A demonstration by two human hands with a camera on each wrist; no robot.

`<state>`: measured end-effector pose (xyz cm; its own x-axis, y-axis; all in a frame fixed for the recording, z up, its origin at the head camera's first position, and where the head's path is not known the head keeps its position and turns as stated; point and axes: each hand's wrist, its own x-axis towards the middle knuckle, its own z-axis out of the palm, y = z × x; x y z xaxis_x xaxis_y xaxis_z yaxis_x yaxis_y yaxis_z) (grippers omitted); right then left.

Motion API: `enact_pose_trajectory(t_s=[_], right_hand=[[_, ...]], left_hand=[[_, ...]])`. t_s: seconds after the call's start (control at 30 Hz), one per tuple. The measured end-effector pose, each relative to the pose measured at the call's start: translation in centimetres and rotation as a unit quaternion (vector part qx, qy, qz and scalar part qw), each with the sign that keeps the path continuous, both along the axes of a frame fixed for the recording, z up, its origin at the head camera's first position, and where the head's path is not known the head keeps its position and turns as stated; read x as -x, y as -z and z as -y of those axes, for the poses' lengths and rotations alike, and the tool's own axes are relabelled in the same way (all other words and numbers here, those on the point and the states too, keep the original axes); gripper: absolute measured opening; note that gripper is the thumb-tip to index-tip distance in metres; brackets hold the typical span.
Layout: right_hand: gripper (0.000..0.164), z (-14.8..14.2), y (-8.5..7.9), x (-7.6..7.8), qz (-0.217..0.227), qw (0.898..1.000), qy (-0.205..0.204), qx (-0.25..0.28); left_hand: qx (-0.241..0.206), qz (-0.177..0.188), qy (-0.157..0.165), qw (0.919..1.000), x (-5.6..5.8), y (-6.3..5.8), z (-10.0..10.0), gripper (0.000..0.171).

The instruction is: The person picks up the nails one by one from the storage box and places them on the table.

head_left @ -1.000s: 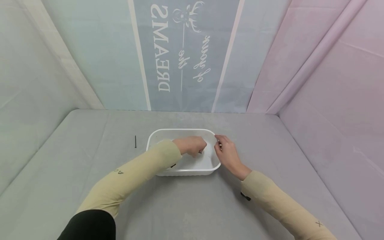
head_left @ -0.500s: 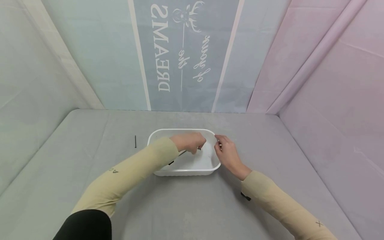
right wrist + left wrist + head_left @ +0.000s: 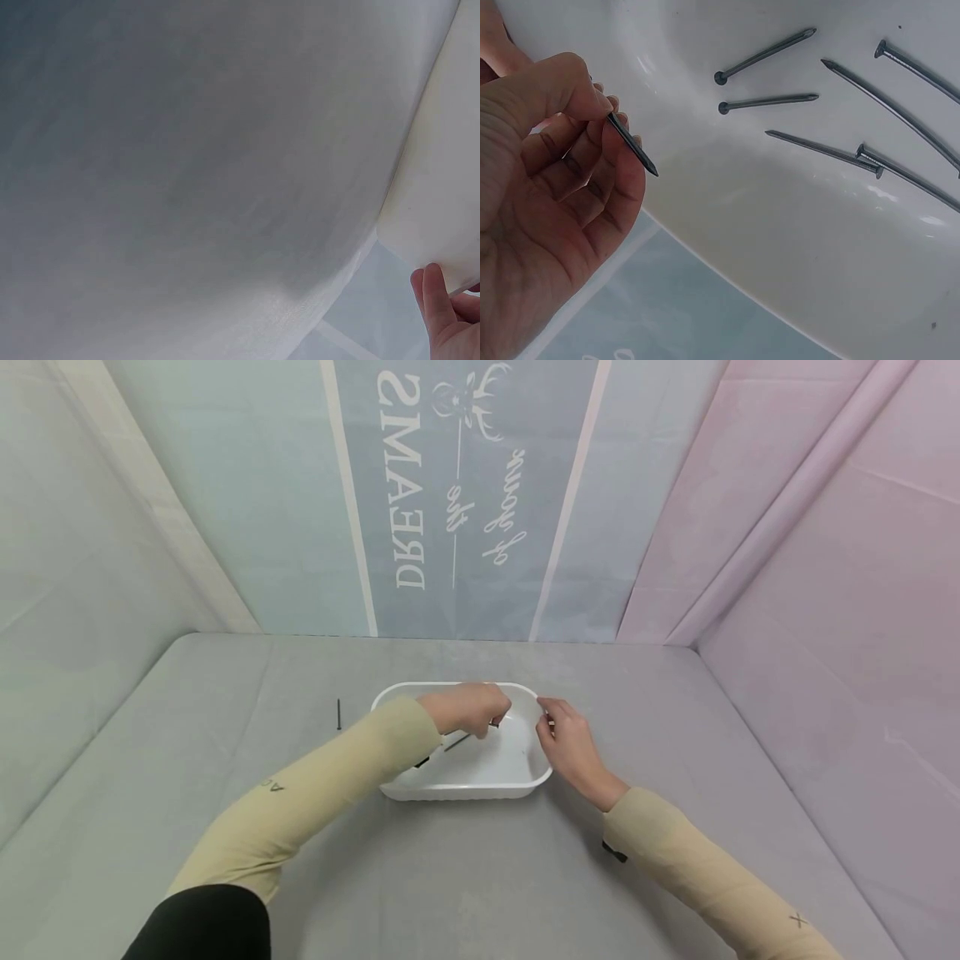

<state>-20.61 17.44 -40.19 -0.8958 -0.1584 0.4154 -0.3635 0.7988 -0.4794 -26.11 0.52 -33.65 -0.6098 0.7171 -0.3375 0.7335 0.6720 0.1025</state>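
"Where's the nail (image 3: 635,146)?"
"Pinched in the curled left hand (image 3: 562,169), over the tray (image 3: 465,788), towards its far edge; the right hand (image 3: 572,745) grips its right end."
"Advice?"
"Brace it there, and guide the nail above the loose nails (image 3: 770,102)."

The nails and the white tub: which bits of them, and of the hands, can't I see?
Left wrist view: the upper part of the held nail is mostly hidden by the left hand.
Left wrist view: the right edge cuts off the far ends of two long nails.
Head view: the left sleeve covers part of the white tub.
Right wrist view: the picture's edges cut off the right hand.
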Motion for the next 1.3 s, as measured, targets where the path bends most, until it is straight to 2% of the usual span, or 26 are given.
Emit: enact_pose_trajectory(t_s=[0.27,0.73,1.03,1.3], right_hand=[[0.032,0.0,-0.1,0.0,0.004,1.000,0.001,0.000],[0.031,0.0,-0.2,0.0,-0.002,1.000,0.001,0.005],[0.031,0.1,-0.1,0.1,-0.007,1.000,-0.001,0.002],[0.031,0.0,-0.1,0.0,-0.002,1.000,0.001,0.004]], left_hand=[[-0.004,0.001,0.001,1.0000,0.3,-0.7,0.6,0.019],[-0.057,0.003,-0.011,0.9983,0.6,-1.6,1.9,0.020],[-0.095,-0.041,-0.003,0.9946,0.3,-2.6,2.8,0.023],[-0.129,-0.055,-0.004,0.9901,-0.3,-3.3,3.5,0.020]])
